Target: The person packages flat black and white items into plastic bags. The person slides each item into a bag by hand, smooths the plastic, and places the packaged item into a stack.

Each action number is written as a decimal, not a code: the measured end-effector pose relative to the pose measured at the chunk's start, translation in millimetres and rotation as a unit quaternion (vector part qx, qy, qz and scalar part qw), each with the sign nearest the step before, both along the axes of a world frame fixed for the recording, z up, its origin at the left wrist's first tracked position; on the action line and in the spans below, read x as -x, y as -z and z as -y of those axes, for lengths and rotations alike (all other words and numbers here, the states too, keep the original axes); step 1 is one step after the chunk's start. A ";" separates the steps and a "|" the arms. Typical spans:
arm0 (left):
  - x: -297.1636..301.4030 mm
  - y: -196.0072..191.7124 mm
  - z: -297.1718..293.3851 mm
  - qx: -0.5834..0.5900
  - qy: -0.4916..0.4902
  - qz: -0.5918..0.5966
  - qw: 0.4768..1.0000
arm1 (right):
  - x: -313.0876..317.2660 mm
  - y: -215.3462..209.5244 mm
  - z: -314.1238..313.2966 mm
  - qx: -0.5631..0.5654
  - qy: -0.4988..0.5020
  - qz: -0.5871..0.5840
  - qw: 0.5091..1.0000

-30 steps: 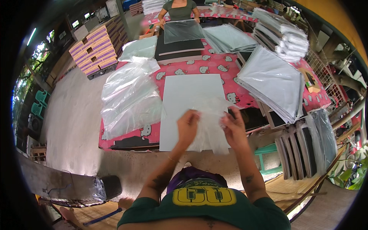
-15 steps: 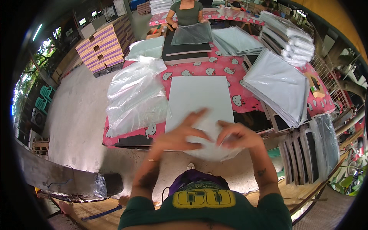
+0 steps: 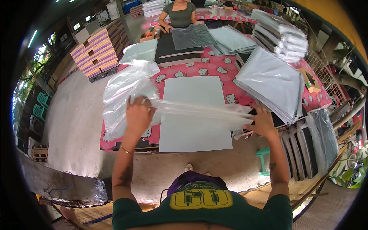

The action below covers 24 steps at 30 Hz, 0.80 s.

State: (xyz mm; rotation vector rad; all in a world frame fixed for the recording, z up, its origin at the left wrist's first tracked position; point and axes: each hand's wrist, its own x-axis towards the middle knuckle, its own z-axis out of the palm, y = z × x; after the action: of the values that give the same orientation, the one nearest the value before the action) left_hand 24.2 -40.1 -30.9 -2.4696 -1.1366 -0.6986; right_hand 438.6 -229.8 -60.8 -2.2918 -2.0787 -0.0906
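A clear plastic bag (image 3: 203, 110) is stretched sideways in a gathered band between my two hands. My left hand (image 3: 138, 114) grips its left end, beside a heap of clear plastic bags (image 3: 124, 109). Its other end is pinched in my right hand (image 3: 263, 122), near the table's right side. Below the band, a plain white rectangular sheet (image 3: 195, 138) lies flat, its near edge at the table's front edge. Whether the sheet is paper or board I cannot tell.
Across the pink patterned tablecloth (image 3: 188, 72), a person (image 3: 179, 17) handles clear plastic (image 3: 193, 37) over black boards (image 3: 178, 59). Plastic-wrapped white panels (image 3: 270, 82) are piled at right. Dark boards (image 3: 303, 153) stand upright beside the table. Stacked cartons (image 3: 96, 53) rise at far left.
My hands have moved apart and farther over the table, pulling the plastic into a wide band. The white sheet, earlier partly covered by my hands, now shows down to its near edge.
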 end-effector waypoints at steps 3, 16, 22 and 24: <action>13.0 -22.3 -6.7 0.436 0.305 0.428 0.731 | -41.7 16.1 -3.3 0.007 -0.086 -0.436 0.896; 4.7 3.3 43.7 0.680 0.284 0.571 0.361 | -4.2 9.6 -9.5 0.189 -0.308 -0.606 0.709; -7.6 36.9 46.1 0.529 0.323 -0.112 0.777 | -18.5 29.8 -19.8 -0.051 -0.135 -0.943 0.300; 8.1 24.5 35.9 0.635 0.352 0.161 0.669 | -16.5 32.2 -11.2 0.006 -0.096 -0.957 0.272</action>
State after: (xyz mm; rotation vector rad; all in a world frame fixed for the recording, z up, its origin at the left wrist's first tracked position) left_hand 16.1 -75.9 -55.4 -4.2921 -0.7841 -0.5965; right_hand 455.1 -218.6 -93.1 -0.3765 -0.5270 1.6070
